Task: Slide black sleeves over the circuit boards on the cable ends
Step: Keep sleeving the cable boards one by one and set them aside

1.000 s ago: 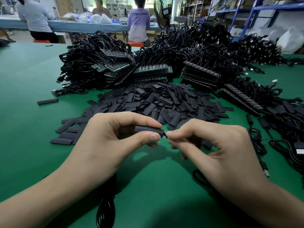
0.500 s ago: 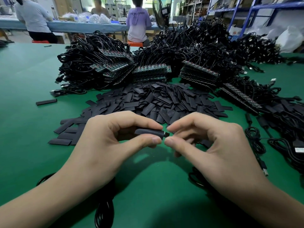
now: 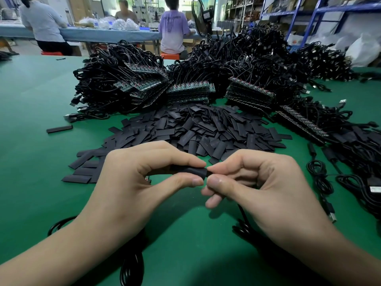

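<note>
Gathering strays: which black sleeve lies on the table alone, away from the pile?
The flat sleeve at far left on the green table, left of the pile; it touches no other sleeve, while the rest overlap.

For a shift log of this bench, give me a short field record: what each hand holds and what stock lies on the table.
left hand: pinches the black sleeve between thumb and forefinger
right hand: pinch grip on the sleeve's right tip
sleeve pose: roughly level, held above the green table
board inside: hidden, cannot tell
loose sleeves: pile just beyond the hands
cabled boards: stacked heaps behind that pile
lone sleeve: apart, far left
</note>
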